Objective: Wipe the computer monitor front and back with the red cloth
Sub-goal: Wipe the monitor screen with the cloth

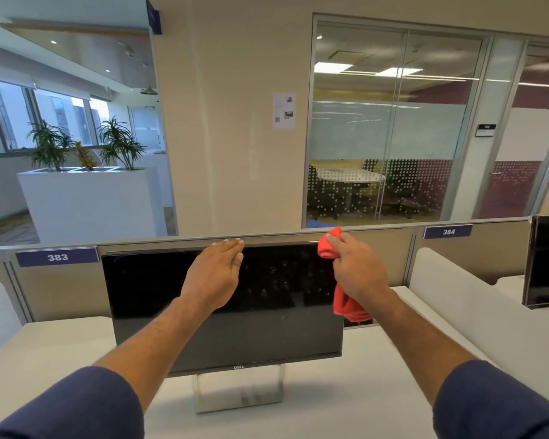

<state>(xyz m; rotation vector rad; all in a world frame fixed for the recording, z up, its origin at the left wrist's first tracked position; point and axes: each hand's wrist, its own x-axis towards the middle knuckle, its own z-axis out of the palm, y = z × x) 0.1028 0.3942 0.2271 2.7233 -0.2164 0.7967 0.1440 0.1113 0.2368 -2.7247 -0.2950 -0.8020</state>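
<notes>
Two hands at the top edge of a dark computer monitor [203,312] on a white desk [61,359].

The right hand [358,267] grips a bunched red cloth [329,245]; one end of it pokes past the fingers at the monitor's upper right corner and the rest hangs below the wrist. The left hand [217,274], to its left, is flat with fingers straight, fingertips at the top edge near the middle. Beyond both hands runs a desk partition [488,258] with labels 383 [57,257] and 384 [448,231].

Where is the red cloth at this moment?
In the head view, the red cloth is gripped in the right hand at the top right corner of the monitor, right of the flat left hand.
</notes>
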